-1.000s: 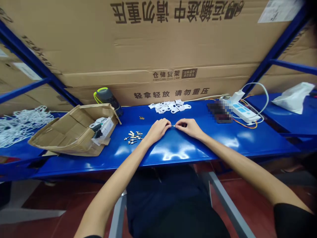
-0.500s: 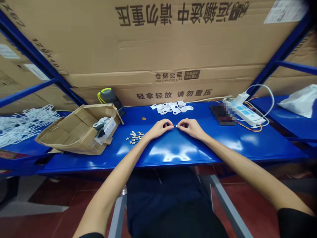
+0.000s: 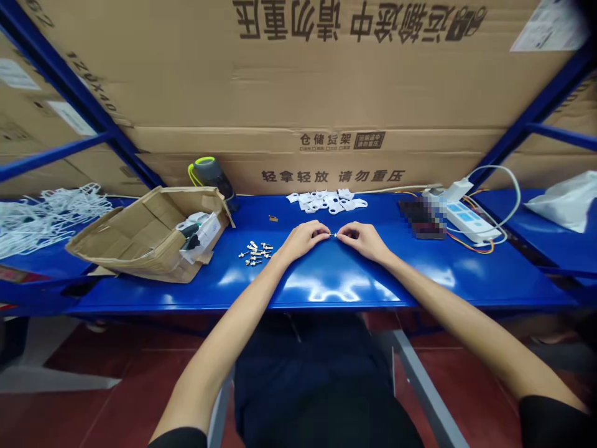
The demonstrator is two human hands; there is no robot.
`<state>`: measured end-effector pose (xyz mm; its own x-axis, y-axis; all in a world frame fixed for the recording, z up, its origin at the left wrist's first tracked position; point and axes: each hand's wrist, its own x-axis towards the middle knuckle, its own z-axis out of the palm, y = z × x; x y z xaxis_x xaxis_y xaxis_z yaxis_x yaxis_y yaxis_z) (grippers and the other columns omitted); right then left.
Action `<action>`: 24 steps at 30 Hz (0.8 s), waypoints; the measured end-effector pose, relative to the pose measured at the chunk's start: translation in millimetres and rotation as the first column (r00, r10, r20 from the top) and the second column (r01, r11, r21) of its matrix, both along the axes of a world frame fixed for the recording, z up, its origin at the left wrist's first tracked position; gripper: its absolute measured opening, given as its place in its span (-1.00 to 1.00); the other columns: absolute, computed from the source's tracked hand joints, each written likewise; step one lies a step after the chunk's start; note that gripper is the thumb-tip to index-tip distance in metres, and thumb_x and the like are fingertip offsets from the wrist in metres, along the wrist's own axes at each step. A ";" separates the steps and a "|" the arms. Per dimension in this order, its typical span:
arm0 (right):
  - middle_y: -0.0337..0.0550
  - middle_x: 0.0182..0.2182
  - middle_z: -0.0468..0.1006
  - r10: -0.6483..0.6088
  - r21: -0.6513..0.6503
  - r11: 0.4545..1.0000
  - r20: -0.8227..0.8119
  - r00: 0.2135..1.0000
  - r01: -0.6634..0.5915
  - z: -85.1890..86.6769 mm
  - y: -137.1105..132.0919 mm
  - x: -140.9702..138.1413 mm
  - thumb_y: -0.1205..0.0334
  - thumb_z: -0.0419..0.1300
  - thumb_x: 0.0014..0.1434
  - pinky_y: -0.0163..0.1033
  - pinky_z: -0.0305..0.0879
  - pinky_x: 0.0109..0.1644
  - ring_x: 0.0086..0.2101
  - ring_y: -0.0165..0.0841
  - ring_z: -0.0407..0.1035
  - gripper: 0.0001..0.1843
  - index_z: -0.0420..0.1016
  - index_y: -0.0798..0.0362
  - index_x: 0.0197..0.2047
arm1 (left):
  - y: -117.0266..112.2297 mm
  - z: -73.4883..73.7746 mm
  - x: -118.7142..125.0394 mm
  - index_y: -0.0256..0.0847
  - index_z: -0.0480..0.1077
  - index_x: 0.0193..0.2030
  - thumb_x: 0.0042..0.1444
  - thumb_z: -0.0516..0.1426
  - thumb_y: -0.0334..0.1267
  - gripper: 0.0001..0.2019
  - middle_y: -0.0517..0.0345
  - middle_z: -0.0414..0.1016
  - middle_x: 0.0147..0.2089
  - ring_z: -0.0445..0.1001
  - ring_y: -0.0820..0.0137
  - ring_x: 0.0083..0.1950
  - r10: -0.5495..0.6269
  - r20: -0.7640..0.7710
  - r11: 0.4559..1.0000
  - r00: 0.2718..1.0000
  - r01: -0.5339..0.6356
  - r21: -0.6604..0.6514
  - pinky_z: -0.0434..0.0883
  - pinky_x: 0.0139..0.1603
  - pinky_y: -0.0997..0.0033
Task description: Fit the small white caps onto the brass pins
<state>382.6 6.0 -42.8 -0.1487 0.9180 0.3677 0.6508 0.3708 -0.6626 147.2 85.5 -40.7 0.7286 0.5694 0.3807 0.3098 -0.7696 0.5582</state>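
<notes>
Between the fingertips of my two hands is a small metal bolt, held level just above the blue table. My left hand pinches its left end with thumb and forefinger. On its other end, my right hand has a similar pinch. The bolt is too small to make out in detail. To the left of my left hand lies a loose pile of small brass and silver bolts. Several flat white plastic pieces with holes are heaped beyond my hands.
On the blue table, an open cardboard box holds small items at left. A dark cylinder with a green loop stands behind it. A white power strip and a pixelated dark object lie right. White wire pieces lie far left.
The view has shifted slightly. Both hands stay together at the bolt, and a little more of it shows between the fingertips. The piles look unchanged.
</notes>
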 end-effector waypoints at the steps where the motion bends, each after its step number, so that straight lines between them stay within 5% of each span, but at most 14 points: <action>1: -0.14 -0.29 0.70 0.004 0.002 1.000 0.001 1.000 -0.004 -0.7 0.0 0.1 -0.03 0.25 0.29 -0.13 0.37 -0.15 -0.32 -0.24 0.48 -0.71 0.69 -0.04 -0.21 | -1.2 1.1 -0.4 -0.11 0.60 -0.03 0.43 0.14 -0.10 -0.76 0.13 0.62 -0.07 0.55 0.32 -0.11 0.002 -0.012 1.000 1.000 -0.002 0.012 0.43 -0.03 0.32; 24: -0.13 -0.28 0.59 0.069 0.089 0.993 0.153 0.986 -0.083 1.0 -0.6 -4.0 0.08 0.23 0.37 -0.11 0.34 -0.10 -0.24 -0.22 0.45 -0.80 0.63 -0.03 -0.19 | -8.3 6.1 -4.5 -0.12 0.62 -0.05 0.46 0.12 -0.19 -0.77 0.14 0.64 -0.03 0.59 0.34 -0.03 0.017 -0.091 0.995 0.996 -0.008 0.096 0.42 -0.01 0.41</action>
<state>378.6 5.5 -41.7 -0.2766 0.8641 0.4206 0.7075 0.4793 -0.5194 142.7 77.2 -34.6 0.7558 0.5429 0.3660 0.3662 -0.8139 0.4511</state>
